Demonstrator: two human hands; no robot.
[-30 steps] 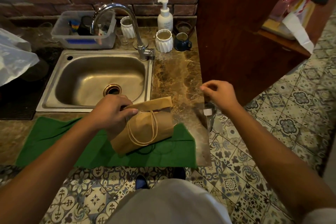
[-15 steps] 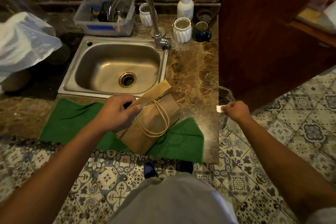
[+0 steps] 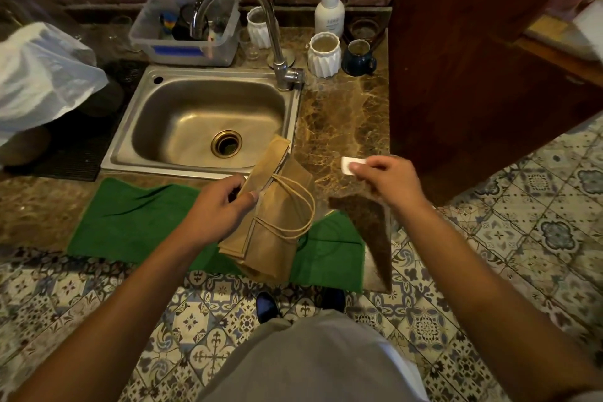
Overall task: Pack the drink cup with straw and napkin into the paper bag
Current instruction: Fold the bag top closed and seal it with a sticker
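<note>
The bag (image 3: 274, 212) leans tilted on the green cloth (image 3: 137, 215) just in front of the sink (image 3: 208, 121), its folded top reaching over the sink's near rim. The left hand (image 3: 218, 206) grips the bag's upper edge, fingers (image 3: 251, 195) closed on the paper, probably to steady it and keep the fold shut. The twine handles (image 3: 293, 206) lie flat on the face turned toward the camera.

To the right of the bag, above the bare table (image 3: 342, 114), the right hand (image 3: 388, 178) pinches a small white piece (image 3: 350, 164) between thumb and fingertips. It looks like a sticker or tape tab, though I cannot tell for sure. Held clear of the paper, it seems ready to seal the fold.

No cup, straw or napkin is visible; if they are packed, the bag hides them. Judging by the folded top, packing is near its end and closing remains.
</note>
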